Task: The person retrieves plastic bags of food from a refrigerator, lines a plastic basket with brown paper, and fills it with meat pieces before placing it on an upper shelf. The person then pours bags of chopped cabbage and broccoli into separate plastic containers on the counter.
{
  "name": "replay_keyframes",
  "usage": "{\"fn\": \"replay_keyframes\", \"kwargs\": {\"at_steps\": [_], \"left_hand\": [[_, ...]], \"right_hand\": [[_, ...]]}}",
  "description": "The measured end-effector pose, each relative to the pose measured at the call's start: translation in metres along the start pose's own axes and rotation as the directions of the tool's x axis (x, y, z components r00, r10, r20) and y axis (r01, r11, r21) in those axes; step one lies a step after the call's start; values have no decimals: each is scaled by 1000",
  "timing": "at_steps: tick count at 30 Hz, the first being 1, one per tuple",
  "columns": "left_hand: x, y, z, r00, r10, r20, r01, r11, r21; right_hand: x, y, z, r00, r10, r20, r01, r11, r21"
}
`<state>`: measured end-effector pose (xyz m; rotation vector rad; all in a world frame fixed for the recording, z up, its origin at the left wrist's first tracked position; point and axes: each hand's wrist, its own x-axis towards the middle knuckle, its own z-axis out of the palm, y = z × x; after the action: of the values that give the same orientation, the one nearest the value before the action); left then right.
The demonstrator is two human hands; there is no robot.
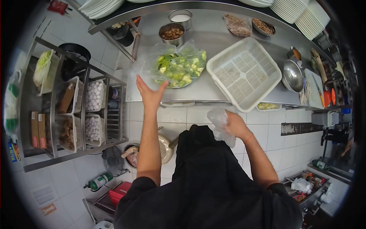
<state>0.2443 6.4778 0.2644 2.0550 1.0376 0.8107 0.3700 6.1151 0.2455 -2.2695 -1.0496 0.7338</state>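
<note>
My left hand (151,92) is raised at the front edge of the steel counter (143,44), fingers spread and holding nothing. Just beyond it lies a clear plastic bag of green broccoli pieces (179,68). My right hand (236,124) is closed on a crumpled clear plastic bag (221,126) in front of the counter. Above that hand, an off-white perforated basket (244,74) sits tilted at the counter edge, with nothing in it.
Metal pots (172,33) stand behind the broccoli. A steel bowl (292,75) and a white cutting board (314,87) are at the right. A rack (57,82) with egg trays is at the left. Plates line the shelf (160,17) above.
</note>
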Motion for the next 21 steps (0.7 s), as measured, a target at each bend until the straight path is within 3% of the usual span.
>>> {"fn": "replay_keyframes", "kwargs": {"at_steps": [1,4,7,10,11,13,14,16,19,21], "left_hand": [[26,-6,-1,996,-89,-13,87,992,-90],[74,7,-6,958,-275,-80,243,928,-281],[98,-45,26,978,-186,-97,167,970,-179],[90,-56,13,940,-224,258,303,894,-329],[80,-48,15,964,-189,188,255,860,-441],[73,-34,-4,917,-234,322,373,788,-491],[69,-30,-11,887,-251,387,432,746,-507],[66,-35,-21,905,-230,358,408,709,-575],[71,-35,-36,890,-272,366,456,535,-711],[76,-35,-31,868,-275,414,493,367,-789]], "right_hand": [[14,-35,-10,998,-63,-14,63,998,-6],[60,-101,-31,973,-233,-2,224,939,-263],[103,-136,-28,917,-400,-5,387,891,-239],[159,-172,-31,830,-549,97,529,718,-453],[183,-178,-27,797,-588,134,578,682,-448],[228,-182,-17,723,-660,205,672,602,-431],[241,-180,-9,694,-669,264,707,568,-421],[254,-182,4,628,-680,378,774,498,-391],[229,-186,10,733,-394,554,629,703,-332],[206,-174,4,793,-402,458,568,758,-319]]}}
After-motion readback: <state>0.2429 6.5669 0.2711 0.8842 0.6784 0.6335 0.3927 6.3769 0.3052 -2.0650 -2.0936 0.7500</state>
